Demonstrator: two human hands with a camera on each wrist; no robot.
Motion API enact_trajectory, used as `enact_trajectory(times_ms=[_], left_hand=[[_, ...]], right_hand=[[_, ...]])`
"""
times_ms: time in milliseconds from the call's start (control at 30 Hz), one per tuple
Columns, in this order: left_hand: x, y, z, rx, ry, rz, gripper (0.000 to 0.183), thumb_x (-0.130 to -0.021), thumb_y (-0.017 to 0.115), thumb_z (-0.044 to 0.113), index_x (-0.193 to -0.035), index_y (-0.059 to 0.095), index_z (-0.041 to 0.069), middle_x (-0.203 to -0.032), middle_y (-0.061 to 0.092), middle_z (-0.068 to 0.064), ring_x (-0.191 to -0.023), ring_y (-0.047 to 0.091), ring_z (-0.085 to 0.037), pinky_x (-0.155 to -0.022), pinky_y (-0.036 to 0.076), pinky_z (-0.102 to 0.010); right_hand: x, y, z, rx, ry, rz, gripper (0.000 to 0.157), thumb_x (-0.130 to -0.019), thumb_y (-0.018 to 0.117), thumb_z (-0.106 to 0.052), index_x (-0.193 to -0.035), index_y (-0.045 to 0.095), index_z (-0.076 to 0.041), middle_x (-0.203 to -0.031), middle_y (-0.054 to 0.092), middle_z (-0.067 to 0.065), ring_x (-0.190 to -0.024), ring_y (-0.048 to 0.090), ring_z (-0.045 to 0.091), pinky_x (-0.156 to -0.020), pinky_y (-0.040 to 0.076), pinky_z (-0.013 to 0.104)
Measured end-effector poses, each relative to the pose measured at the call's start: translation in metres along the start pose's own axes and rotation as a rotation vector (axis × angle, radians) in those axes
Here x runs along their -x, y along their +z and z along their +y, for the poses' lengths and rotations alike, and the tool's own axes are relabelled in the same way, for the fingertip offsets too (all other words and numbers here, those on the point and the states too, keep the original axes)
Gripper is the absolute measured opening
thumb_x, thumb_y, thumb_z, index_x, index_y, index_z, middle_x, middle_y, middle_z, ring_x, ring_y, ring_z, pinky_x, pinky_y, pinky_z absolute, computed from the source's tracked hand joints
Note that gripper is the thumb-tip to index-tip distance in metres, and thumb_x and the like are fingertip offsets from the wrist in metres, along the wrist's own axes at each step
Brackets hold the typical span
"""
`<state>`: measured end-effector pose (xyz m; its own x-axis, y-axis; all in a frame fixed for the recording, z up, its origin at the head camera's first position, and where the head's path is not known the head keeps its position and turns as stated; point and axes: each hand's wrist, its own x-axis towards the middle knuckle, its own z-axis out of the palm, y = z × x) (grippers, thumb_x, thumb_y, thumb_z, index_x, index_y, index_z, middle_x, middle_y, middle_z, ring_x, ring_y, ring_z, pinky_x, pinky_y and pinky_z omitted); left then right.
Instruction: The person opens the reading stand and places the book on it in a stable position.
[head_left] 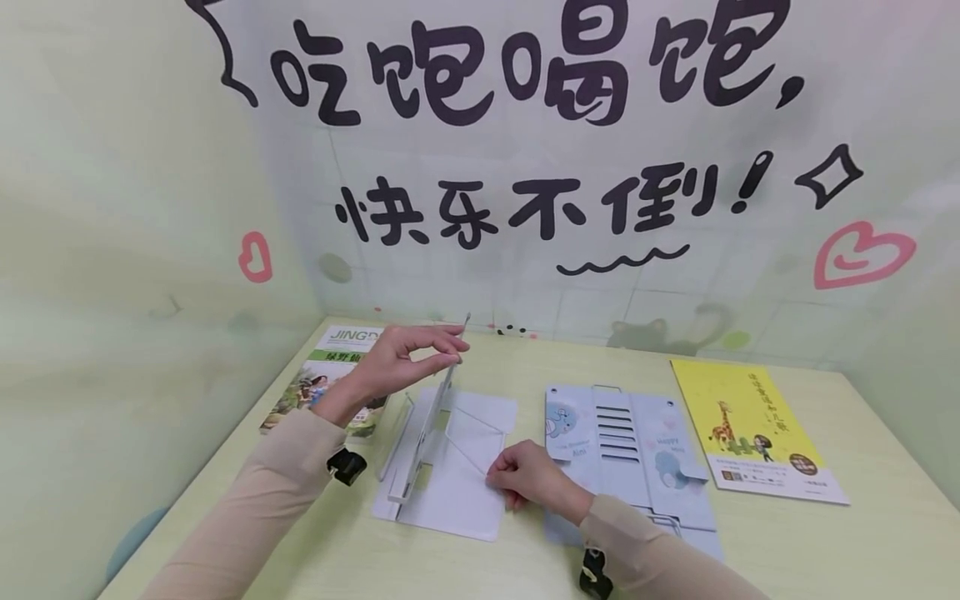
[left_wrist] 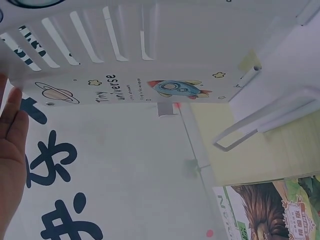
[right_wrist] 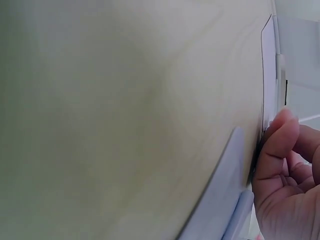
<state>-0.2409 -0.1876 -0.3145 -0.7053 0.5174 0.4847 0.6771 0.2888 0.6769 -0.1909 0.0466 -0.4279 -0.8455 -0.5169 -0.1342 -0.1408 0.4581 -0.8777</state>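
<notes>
Two-handed adjusting, I'd say: left hand pinches the raised panel of the white bookstand, right hand its wire prop, nearer right. Next likely needs that wire seated.

At six o'clock in the head view, the first bookstand is coloured white and decorated with a blue-and-red rocket. The second bookstand, at five o'clock, is coloured pale blue. At four, the booklet is mainly yellow; at eight, the book is crossed by a green band.
</notes>
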Motion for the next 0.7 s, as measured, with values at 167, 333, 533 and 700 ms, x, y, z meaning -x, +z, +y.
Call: enact_trajectory(times_ms=[167, 333, 533, 700], left_hand=[[-0.003, 0.004, -0.001, -0.012, 0.010, -0.014, 0.009, -0.088, 0.064, 0.004, -0.089, 0.072, 0.008, -0.107, 0.070, -0.008, -0.125, 0.051, -0.023, -0.105, 0.039, -0.034], [-0.006, 0.010, 0.000, -0.011, 0.032, -0.029, 0.009, -0.088, 0.064, 0.004, -0.090, 0.072, 0.007, -0.105, 0.070, -0.009, -0.123, 0.052, -0.025, -0.105, 0.039, -0.037], [-0.011, 0.017, -0.001, -0.006, 0.086, -0.034, 0.009, -0.086, 0.065, 0.001, -0.088, 0.072, 0.006, -0.102, 0.071, -0.010, -0.120, 0.054, -0.028, -0.105, 0.039, -0.034], [-0.013, 0.021, -0.002, -0.006, 0.112, -0.036, 0.009, -0.086, 0.065, 0.000, -0.087, 0.072, 0.006, -0.101, 0.071, -0.011, -0.120, 0.055, -0.029, -0.104, 0.040, -0.033]], right_hand=[[0.001, -0.001, 0.000, -0.016, 0.014, -0.004, 0.011, -0.087, 0.064, -0.006, -0.078, 0.067, -0.001, -0.053, 0.055, -0.001, -0.041, 0.049, 0.005, -0.041, 0.046, 0.020], [0.001, -0.001, 0.001, -0.020, 0.008, -0.007, 0.011, -0.087, 0.064, -0.006, -0.079, 0.067, 0.000, -0.054, 0.056, -0.001, -0.041, 0.049, 0.004, -0.042, 0.046, 0.020], [0.001, -0.001, 0.001, -0.017, 0.007, -0.008, 0.011, -0.088, 0.064, -0.007, -0.079, 0.067, -0.001, -0.053, 0.055, -0.001, -0.041, 0.049, 0.005, -0.042, 0.047, 0.020], [0.001, -0.002, 0.001, -0.022, 0.019, -0.009, 0.011, -0.088, 0.065, -0.008, -0.079, 0.067, -0.001, -0.053, 0.055, -0.001, -0.041, 0.049, 0.005, -0.042, 0.047, 0.020]])
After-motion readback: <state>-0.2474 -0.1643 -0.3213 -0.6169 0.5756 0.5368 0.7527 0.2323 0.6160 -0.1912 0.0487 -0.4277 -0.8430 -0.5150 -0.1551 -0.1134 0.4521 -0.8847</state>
